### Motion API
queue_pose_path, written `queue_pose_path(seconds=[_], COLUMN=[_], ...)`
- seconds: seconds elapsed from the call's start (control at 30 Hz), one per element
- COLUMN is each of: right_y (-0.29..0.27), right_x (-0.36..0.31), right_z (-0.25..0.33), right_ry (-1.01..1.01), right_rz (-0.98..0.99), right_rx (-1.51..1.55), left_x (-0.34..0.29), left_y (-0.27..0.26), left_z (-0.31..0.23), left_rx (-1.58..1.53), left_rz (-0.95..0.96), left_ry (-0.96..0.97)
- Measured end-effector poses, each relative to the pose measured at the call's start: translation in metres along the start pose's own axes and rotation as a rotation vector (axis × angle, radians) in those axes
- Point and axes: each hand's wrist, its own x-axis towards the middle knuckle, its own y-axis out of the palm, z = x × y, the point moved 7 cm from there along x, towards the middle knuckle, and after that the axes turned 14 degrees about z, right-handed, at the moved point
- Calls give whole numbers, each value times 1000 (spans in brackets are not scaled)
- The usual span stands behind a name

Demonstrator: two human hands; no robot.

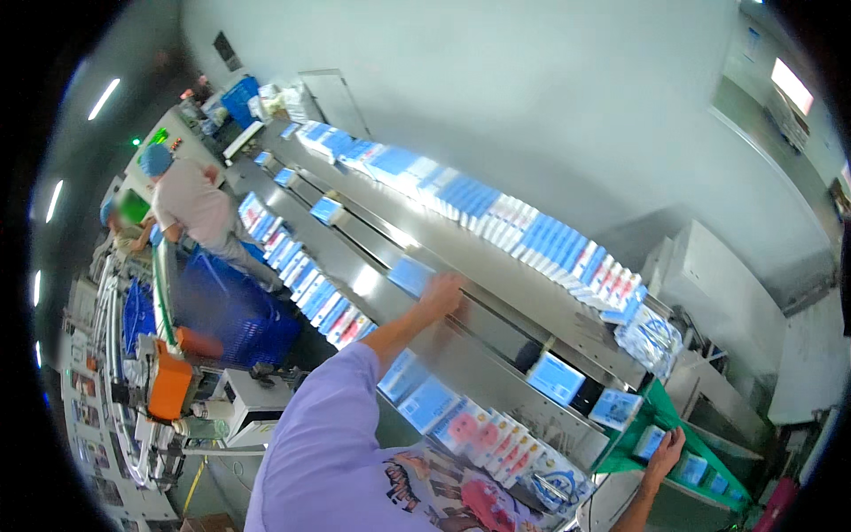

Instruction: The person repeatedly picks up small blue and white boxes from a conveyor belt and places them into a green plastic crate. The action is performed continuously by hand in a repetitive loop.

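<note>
My left hand [441, 297] reaches over the metal conveyor table, smeared by motion. Right beside it, on the belt, lies a blurred blue-and-white packet [410, 275]; whether the fingers grip it cannot be made out. At the lower right, my right hand [665, 454] is over a green chute [656, 403], fingers partly bent. Its fingers are against or just beside a blue packet [650, 441] in the chute, with no clear grip. Further blue packets [693, 468] lie lower in the chute. Two packets, one of them a blue packet [556, 379], lie on the belt's near end.
A long row of upright packets [443, 186] lines the table's far side. Another row of packets [461, 421] stands along the near edge, by my body. Clear plastic bags [649, 341] lie at the far row's end. Blue crates [235, 306] and two co-workers [195, 199] are at left.
</note>
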Motion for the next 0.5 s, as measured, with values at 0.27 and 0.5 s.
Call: queue_pose_path(seconds=[0.27, 0.5], right_y=[50, 54], right_x=[13, 39], right_z=[-29, -28], right_ry=[63, 120], right_rz=[171, 123], right_rx=[-18, -180], left_x=[21, 11], left_y=[27, 55], left_z=[9, -51], left_rx=[193, 237], left_rz=[106, 264], left_ry=[257, 237])
